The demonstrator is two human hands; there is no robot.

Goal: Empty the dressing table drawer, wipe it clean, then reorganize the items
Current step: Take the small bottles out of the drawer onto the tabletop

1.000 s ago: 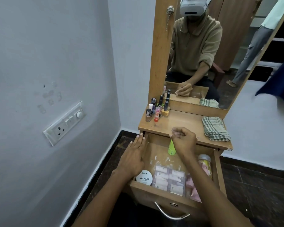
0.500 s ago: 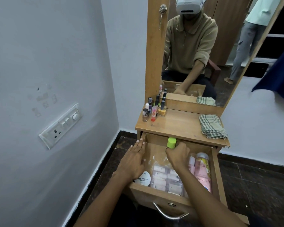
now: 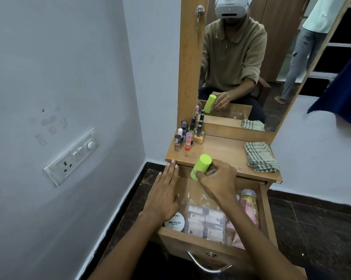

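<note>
The wooden drawer (image 3: 192, 238) of the dressing table stands pulled out. My right hand (image 3: 217, 179) grips a lime-green bottle (image 3: 201, 166) and holds it above the drawer's back edge, tilted. My left hand (image 3: 164, 196) lies flat with straight fingers along the drawer's left side. Inside the drawer lie a white nail polish remover tub (image 3: 174, 223), a clear pouch of small packets (image 3: 206, 222) and a pink bottle (image 3: 249, 208). Several nail polish bottles (image 3: 187, 135) stand on the table top (image 3: 221, 150) at the left.
A folded checked cloth (image 3: 260, 156) lies on the table top's right side. The mirror (image 3: 251, 57) rises behind it, showing a second person standing. A wall with a switch plate (image 3: 72, 156) is close on the left. Dark floor tiles (image 3: 316, 225) surround the table.
My right hand reached into the drawer, took hold of the green bottle and has lifted it up toward the table top. My left hand stayed on the drawer's left side.
</note>
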